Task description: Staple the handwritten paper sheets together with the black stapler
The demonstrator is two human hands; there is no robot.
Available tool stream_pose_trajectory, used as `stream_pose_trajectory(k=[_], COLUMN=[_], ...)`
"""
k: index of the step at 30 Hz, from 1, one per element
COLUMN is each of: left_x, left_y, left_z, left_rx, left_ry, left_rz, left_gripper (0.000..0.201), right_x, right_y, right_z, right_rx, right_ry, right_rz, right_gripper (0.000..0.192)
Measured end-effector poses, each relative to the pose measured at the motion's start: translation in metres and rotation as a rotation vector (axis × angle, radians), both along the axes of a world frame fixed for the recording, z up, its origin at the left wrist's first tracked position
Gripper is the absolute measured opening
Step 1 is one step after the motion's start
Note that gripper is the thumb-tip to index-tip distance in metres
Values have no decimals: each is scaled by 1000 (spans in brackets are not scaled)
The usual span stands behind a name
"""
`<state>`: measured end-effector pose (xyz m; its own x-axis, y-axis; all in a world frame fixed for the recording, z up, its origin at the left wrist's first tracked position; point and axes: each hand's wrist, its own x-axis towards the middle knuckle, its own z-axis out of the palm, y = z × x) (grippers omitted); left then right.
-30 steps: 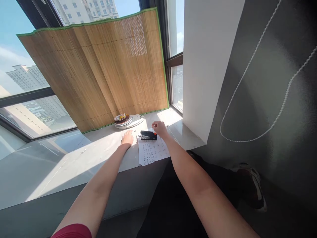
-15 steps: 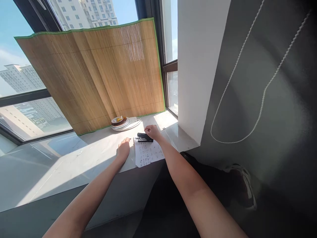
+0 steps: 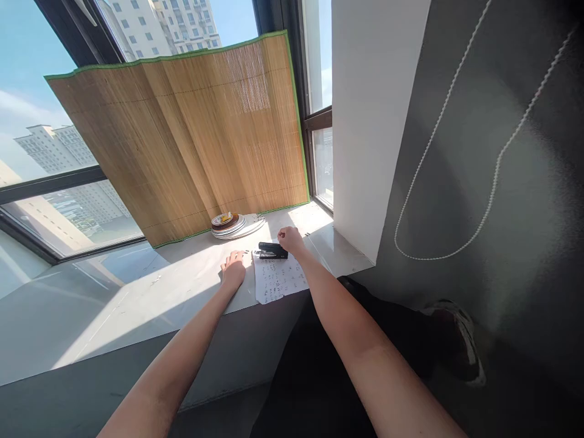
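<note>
Black stapler at its left, my right hand is curled, whether around anything unclear. My left hand lies open on the sill, left of the paper under the stapler. A bump from my right forearm could skew both, and it hides the paper's right edge.

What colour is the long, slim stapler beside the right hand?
The stapler is mostly black; it shows best in the head view.
</note>
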<state>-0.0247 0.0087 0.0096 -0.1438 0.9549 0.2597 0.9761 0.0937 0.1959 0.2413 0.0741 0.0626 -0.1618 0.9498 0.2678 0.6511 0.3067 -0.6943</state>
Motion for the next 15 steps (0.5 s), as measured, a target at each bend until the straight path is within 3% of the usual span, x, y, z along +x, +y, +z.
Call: stream_pose_trajectory(k=[4,15], left_x=[-2,0], left_y=[4,-1], left_z=[-1,1], left_rx=[-39,30], left_ry=[17,-21], left_rz=[-25,-102], left_gripper=[72,46], right_x=[-2,-1], right_y=[2,1], right_z=[-2,0], right_rx=[39,19], right_ry=[-21,68], right_rz=[49,79], right_gripper=[23,22])
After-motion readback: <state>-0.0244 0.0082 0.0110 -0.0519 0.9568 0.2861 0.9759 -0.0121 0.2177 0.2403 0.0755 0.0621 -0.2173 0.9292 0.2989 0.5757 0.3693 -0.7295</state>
